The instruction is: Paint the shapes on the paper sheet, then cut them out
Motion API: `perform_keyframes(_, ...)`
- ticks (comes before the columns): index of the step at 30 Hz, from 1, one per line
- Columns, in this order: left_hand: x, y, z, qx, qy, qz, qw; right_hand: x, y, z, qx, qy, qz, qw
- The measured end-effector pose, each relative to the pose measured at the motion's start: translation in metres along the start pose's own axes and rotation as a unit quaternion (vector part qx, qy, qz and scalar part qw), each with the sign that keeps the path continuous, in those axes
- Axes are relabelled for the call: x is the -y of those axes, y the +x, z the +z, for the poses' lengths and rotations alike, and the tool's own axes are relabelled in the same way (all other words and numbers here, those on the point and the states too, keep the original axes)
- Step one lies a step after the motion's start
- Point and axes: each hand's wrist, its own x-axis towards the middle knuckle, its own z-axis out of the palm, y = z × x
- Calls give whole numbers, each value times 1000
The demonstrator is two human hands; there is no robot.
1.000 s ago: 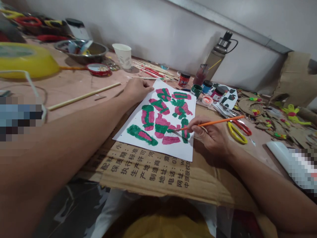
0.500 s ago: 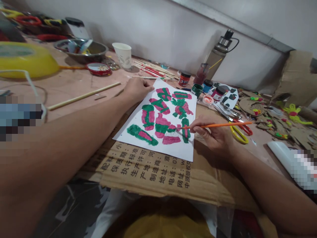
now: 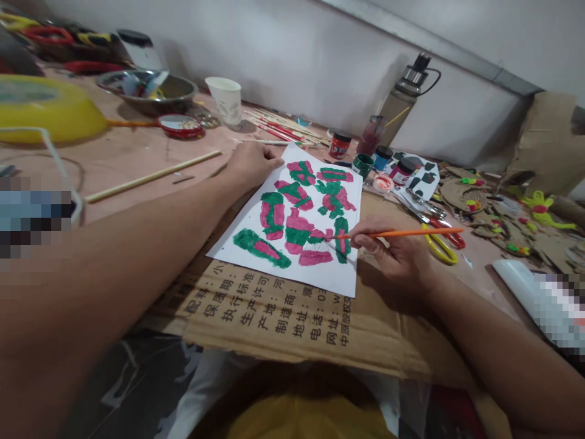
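A sheet of white paper (image 3: 256, 228) with pink and green painted patches lies at a slant on a piece of brown cardboard (image 3: 379, 329). My right hand (image 3: 388, 247) is closed round an orange paintbrush (image 3: 411, 232). The bristles touch the paper at a small green and pink patch, just above an unpainted hatched area. My left hand (image 3: 256, 163) is at the sheet's upper left edge, fingers curled and thumb against the paper. Its fingertips are partly hidden. Beyond the sheet stand an open jar of green paint (image 3: 363, 166) and a blue paint jar (image 3: 382, 158).
Scissors (image 3: 439, 244) lie right of the sheet, near cardboard crafts (image 3: 470, 198). At the back are a red paint jar (image 3: 339, 145), a bottle (image 3: 404, 100) and a paper cup (image 3: 226, 100). A metal bowl (image 3: 178, 94) and a wooden stick (image 3: 155, 177) are on the left.
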Motion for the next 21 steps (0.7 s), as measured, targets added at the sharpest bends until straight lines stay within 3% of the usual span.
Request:
perform_keyframes(4,-1,-1,-1,4,12,4,1000,4,0,-1,24,1,8,1000)
perform_keyframes(11,-2,-1,-2,5,2,0,1000,4,-1,0,2,3,10,1000)
perform_keyframes(16,-9,-8,-6,16,2,2,1000,6,1,-1,30,4,0,1000)
perform_keyframes(21,-10,-9,-6,17,-8,-7,1000,5,0,-1,8,4,-1,1000)
